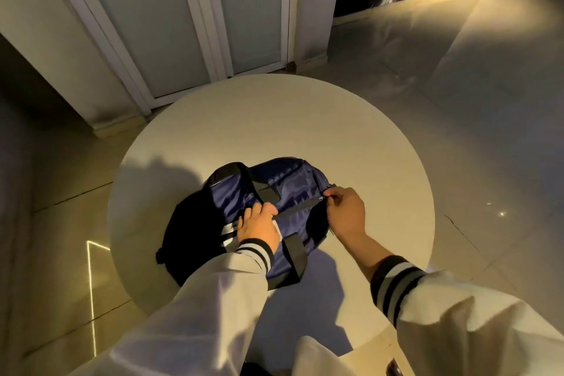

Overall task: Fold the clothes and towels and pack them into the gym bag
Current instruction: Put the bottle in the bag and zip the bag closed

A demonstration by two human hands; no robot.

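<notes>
I see right fingers (331, 192) pinching the zipper pull (321, 198) at the right end of the zipper (297, 207). Left fingers (268, 209) are curled onto the bag top at the zipper's other end, gripping fabric. The right hand (346, 214) and left hand (258, 227) sit apart along the zipper line. The navy gym bag (287, 183), black strap (294, 256) across it, lies on the round white desk (274, 119), near side.

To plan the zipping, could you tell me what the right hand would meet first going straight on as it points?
The right hand, pinching the zipper pull, points up-left; it would likely meet the top of the gym bag.
</notes>
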